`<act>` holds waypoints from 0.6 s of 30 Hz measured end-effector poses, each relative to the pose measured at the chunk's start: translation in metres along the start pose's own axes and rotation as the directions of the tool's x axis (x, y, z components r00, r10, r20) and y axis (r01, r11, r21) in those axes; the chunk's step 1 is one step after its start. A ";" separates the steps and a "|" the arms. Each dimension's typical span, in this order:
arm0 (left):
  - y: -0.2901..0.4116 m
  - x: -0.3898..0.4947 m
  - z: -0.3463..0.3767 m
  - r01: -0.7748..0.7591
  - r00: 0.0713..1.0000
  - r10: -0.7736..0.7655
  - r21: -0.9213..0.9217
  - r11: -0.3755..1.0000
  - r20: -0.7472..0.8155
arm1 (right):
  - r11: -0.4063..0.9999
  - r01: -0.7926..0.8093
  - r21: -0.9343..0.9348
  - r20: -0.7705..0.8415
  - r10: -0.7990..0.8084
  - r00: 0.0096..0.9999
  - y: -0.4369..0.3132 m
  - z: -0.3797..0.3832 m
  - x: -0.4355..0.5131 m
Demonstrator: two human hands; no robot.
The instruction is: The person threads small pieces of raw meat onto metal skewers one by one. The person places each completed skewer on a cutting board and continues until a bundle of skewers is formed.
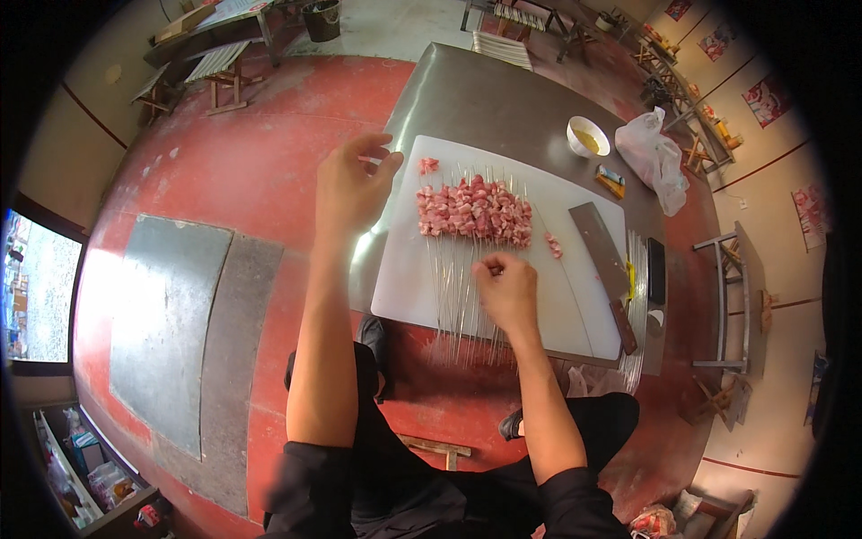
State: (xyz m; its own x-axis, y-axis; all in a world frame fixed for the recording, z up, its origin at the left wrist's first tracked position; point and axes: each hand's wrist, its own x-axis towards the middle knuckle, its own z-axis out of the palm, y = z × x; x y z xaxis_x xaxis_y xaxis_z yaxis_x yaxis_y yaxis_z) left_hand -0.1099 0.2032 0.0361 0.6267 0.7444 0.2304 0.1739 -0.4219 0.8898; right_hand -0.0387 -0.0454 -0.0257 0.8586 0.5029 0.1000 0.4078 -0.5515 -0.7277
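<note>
Many metal skewers threaded with raw meat pieces (475, 210) lie side by side on a white cutting board (397, 269). Their bare ends reach past the board's near edge. My right hand (510, 290) is over these bare ends with its fingers curled; whether it pinches a skewer is unclear. To the left of the board my left hand (357, 176) is raised, fingers bent and apart, holding nothing. A separate skewer with a few meat pieces (553, 245) lies to the right of the bunch. At the board's right side rests a cleaver (598, 249) with a wooden handle.
Bare metal skewers (634, 337) lie in a bundle at the table's right edge, beside a dark flat object (656, 271). Farther back on the metal table (498, 101) are a white bowl of yellowish contents (587, 138), a small box (610, 180) and a plastic bag (652, 158).
</note>
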 end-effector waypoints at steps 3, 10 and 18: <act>-0.003 0.002 -0.004 0.000 1.000 0.000 0.001 1.000 -0.017 | 0.983 -0.069 0.172 0.029 0.065 0.997 0.012 -0.016 -0.001; -0.001 0.001 -0.006 0.025 1.000 -0.025 -0.003 1.000 0.013 | 0.767 -0.228 0.600 0.181 0.147 0.972 0.033 -0.034 -0.002; 0.000 0.001 -0.001 -0.001 1.000 0.001 -0.014 1.000 -0.003 | 0.761 -0.206 0.616 0.152 0.143 0.978 0.038 -0.033 -0.006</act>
State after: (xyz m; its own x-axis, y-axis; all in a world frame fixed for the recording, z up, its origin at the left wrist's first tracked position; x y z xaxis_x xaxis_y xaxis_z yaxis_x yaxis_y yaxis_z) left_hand -0.1100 0.2041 0.0369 0.6249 0.7452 0.2328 0.1621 -0.4156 0.8950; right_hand -0.0182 -0.0919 -0.0316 0.8508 0.5142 -0.1088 -0.0582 -0.1135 -0.9918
